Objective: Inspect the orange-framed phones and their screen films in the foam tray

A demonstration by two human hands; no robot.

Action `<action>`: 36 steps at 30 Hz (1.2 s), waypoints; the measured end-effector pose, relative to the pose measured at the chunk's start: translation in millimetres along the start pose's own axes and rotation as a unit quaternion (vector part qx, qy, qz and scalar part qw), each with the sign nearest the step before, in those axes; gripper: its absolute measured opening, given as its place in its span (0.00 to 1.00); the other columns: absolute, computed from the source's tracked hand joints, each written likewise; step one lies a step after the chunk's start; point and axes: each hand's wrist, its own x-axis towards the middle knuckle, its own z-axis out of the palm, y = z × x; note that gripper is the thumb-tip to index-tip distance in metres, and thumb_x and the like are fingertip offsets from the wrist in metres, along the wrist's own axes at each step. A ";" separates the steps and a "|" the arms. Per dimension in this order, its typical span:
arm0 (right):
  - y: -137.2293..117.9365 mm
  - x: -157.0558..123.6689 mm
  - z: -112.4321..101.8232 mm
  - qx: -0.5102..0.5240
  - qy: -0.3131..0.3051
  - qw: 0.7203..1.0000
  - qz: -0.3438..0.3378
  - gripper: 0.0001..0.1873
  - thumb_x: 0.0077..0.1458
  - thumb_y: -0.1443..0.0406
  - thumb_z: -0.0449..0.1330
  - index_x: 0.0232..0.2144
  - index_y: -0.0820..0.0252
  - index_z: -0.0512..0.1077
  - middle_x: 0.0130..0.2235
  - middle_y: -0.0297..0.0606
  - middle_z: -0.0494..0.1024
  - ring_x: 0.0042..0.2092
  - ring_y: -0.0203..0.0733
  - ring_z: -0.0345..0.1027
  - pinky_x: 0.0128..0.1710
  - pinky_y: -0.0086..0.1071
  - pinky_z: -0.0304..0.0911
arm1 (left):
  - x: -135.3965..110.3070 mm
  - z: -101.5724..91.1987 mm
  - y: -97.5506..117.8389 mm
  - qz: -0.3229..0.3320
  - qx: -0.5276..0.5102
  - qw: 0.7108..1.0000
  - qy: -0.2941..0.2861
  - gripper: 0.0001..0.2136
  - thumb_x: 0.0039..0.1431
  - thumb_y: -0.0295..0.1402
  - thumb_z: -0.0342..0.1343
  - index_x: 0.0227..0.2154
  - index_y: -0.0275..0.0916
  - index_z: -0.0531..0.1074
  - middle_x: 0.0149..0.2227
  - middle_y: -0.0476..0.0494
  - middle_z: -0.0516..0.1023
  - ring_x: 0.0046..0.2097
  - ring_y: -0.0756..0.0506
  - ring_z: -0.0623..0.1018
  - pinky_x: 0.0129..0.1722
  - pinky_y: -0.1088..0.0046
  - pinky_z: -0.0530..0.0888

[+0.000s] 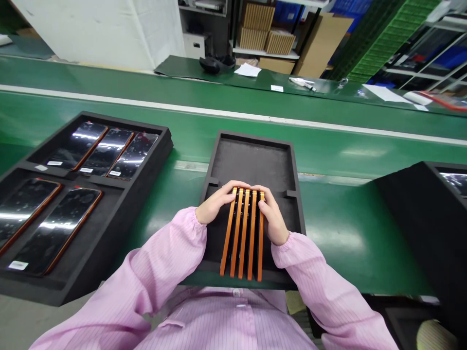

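Note:
Several orange-edged smartphones (242, 233) stand on their long edges side by side in a row, narrow gaps between them. My left hand (219, 200) presses on the far end of the row from the left, its fingers curled over the top. From the right, my right hand (270, 214) closes on the same row, thumb against the outermost phone. Beneath them lies a black foam tray (255, 155), its far half bare and a small notch block at each side. The phones' lower ends reach toward my body.
On the left, a black foam tray (146, 194) holds several phones lying screen up. A tall stack of black trays (419, 218) stands on the right, a screen showing in its top. Behind runs a green bench (328, 112) with a pale strip; papers (248, 70) lie beyond it.

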 end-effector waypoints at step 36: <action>-3.8 -3.8 0.4 -0.016 -0.026 0.999 0.029 0.21 0.59 0.50 0.53 0.52 0.51 0.62 0.50 0.39 0.69 0.52 0.48 0.66 0.56 0.45 0.61 | -3.4 4.9 12.0 -0.006 0.006 1.000 -0.021 0.23 0.53 0.40 0.58 0.51 0.40 0.66 0.48 0.40 0.73 0.45 0.40 0.75 0.44 0.65 0.73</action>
